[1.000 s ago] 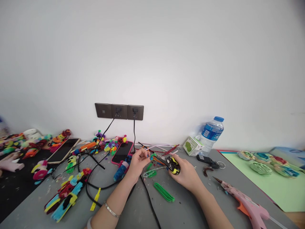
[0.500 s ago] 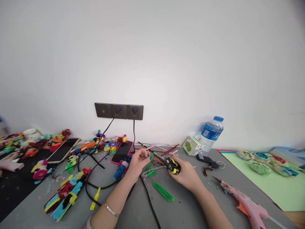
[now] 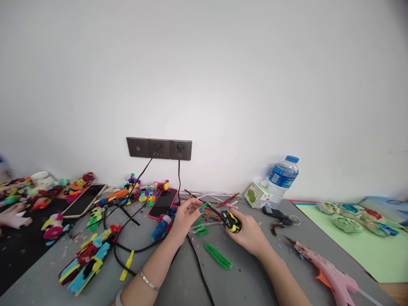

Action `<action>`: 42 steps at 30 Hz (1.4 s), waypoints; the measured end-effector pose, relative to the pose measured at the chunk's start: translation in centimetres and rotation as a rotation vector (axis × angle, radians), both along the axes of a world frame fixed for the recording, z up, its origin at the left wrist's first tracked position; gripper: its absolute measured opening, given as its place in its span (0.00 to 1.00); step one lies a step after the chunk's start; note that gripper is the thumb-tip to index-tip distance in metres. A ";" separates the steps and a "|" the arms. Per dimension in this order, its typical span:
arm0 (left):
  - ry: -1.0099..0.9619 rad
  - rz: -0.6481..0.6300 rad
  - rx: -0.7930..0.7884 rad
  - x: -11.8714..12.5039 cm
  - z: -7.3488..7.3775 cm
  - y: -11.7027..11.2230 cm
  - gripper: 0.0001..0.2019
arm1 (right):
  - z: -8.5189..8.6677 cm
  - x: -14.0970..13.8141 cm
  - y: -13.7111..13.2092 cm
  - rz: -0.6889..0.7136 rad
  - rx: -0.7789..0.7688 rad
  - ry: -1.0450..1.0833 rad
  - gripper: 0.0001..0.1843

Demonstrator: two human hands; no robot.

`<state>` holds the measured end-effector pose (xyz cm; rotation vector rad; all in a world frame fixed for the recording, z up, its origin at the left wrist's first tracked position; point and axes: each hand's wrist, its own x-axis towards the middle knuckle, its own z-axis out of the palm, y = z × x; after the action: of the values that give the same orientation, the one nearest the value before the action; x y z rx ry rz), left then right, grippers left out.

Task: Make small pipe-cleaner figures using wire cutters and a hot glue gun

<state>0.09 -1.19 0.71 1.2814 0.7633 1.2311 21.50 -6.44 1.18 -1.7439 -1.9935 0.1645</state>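
Note:
My left hand (image 3: 186, 215) pinches a small green piece of pipe cleaner (image 3: 205, 205) between thumb and fingertips. Wrapped in my right hand (image 3: 245, 231) are long-nose pliers (image 3: 230, 220) with black and yellow handles; their thin dark jaws reach left to the green piece. Whether the jaws are closed on it I cannot tell. Below the hands lies a folded bundle of green pipe cleaners (image 3: 218, 256), with a shorter green piece (image 3: 202, 232) near silvery strands. Loose red, orange and white pipe cleaners (image 3: 223, 198) lie behind the pliers.
A pink glue gun (image 3: 328, 270), car key (image 3: 273, 212), small box (image 3: 257, 194) and water bottle (image 3: 282, 180) stand or lie at right. Left are a pink-cased phone (image 3: 163, 204), black cables (image 3: 117, 244) and several pipe-cleaner figures (image 3: 91, 259). Green paper (image 3: 360, 255) bears crafted flowers.
The green piece and the pliers' tips have shifted slightly at my left fingertips. Both hands stay almost in place, and the things on the table have not moved.

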 end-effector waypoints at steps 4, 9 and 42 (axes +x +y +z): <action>0.018 0.021 -0.019 0.1 -0.2 0.0 0.14 | 0.0 0.0 0.0 0.007 -0.002 -0.008 0.07; 0.005 0.055 -0.063 0.2 -0.3 0.2 0.14 | -0.1 -0.1 -0.1 -0.046 0.039 -0.048 0.09; 0.331 0.013 0.265 0.8 -0.3 -0.8 0.21 | -0.1 -1.9 -0.2 -0.120 -0.118 -0.031 0.05</action>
<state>0.84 -2.02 0.43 1.7291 0.8632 1.1723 19.60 -6.65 1.03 -1.9454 -1.9289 0.2193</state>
